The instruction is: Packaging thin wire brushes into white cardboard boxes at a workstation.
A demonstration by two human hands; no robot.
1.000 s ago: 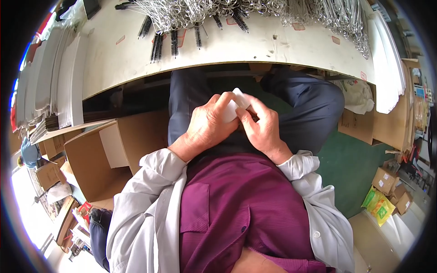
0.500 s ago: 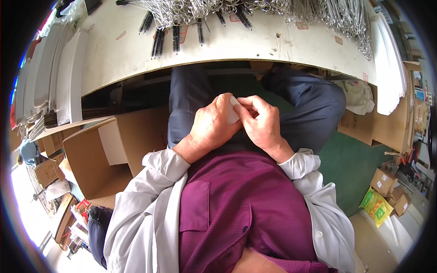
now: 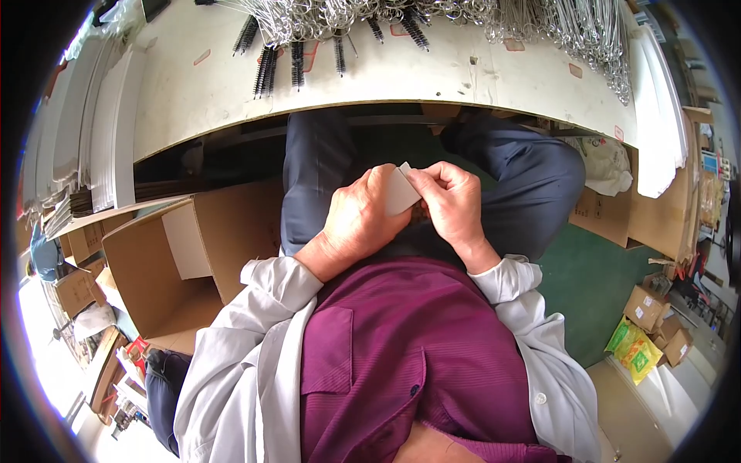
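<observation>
Both hands are down in the lap, left hand (image 3: 363,220) and right hand (image 3: 454,204) pinching a small white card (image 3: 400,190) between them. White workbench (image 3: 432,73) above has black bristle brushes (image 3: 272,65) and wire pieces (image 3: 556,27), open cardboard box (image 3: 174,262) sits at the left.

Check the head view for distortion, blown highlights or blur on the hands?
Head view: strong fisheye, the white table edge bows and a black rim rings the frame; lower left is blown out by daylight; left hand, right hand and white card are sharp and evenly lit.
</observation>
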